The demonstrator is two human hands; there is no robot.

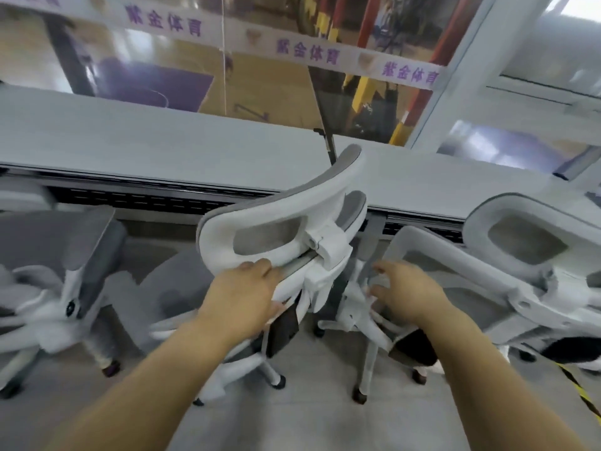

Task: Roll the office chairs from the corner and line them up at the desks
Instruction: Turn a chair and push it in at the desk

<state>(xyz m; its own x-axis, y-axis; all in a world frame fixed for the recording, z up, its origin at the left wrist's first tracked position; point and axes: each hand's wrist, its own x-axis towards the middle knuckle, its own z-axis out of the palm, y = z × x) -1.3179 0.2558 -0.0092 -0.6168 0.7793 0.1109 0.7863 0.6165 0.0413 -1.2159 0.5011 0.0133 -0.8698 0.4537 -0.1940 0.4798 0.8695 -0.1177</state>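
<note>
landmark: middle chair (320, 275); every place below is given relative to it
task thing: middle chair stands at the tabletop (162, 148), back towards the person, headrest (270, 231) skewed and overlapping the tabletop edge in this view
left hand (247, 291): clamped on the top rim of the chair's back, just under the headrest, fingers curled over the rim
why there: my read is that a high grip gives leverage to steer and swivel the chair on its casters (278, 380)
right hand (406, 291): just right of the chair's back, fingers curled towards the frame; blurred, so I cannot tell whether it grips or only reaches
left chair (87, 265): left of it, near, already at the tabletop
right chair (520, 245): right of it, close, back tilted towards the middle chair; the bases look nearly touching
step (judgement): squaring the middle chair into the slot between its two neighbours
edges: the tabletop edge ahead of it limits forward travel, and the headrest looks likely to foul there if pushed further
room: bare floor (325, 418) behind it, towards the person, is the only clear way to back off and re-aim
risk: star bases tangling on its right side; striped tape (582, 395) on the floor lies further right, beyond the right chair
</note>
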